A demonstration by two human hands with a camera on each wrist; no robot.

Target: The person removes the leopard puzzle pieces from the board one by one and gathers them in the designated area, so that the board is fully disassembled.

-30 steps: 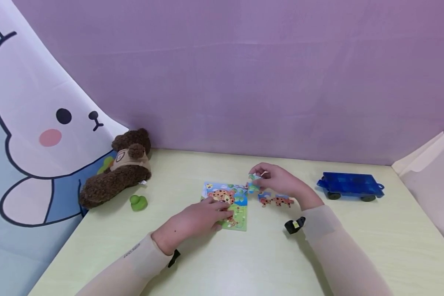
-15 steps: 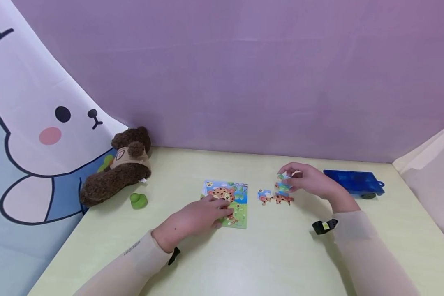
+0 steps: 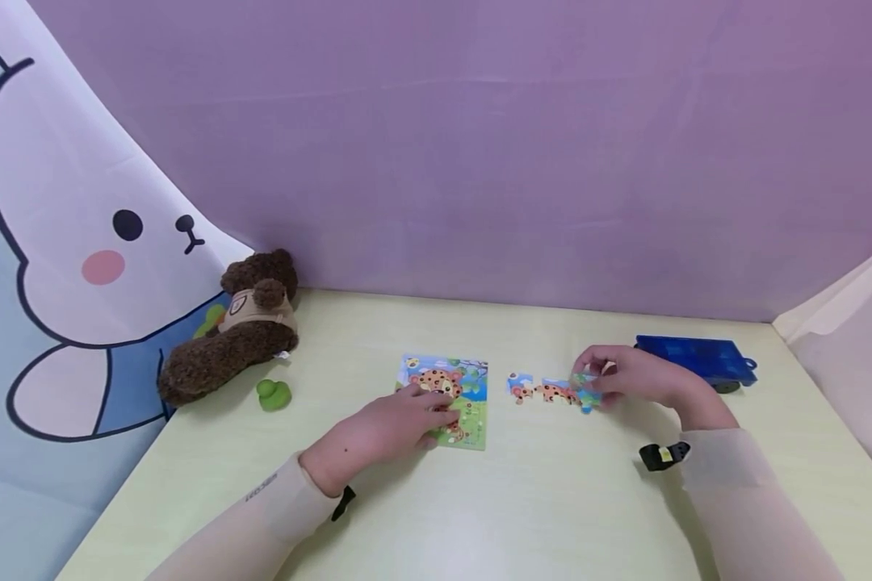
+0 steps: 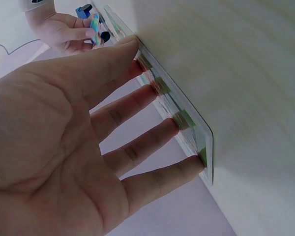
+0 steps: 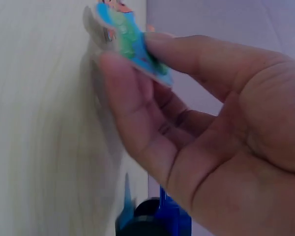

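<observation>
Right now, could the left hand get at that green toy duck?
Probably yes. The left hand rests on the leopard puzzle without gripping anything, and nothing seems to stand between it and the green toy duck. It would just have to leave the puzzle.

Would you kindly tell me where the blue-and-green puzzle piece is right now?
In the head view, the blue-and-green puzzle piece is right of centre, pinched in the right hand, between the spotted puzzle pieces and the blue toy wagon.

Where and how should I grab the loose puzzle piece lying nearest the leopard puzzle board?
I'd pinch that loose puzzle piece by its near and far edges, coming from above: it lies flat, and another puzzle piece crowds its right side.
</observation>
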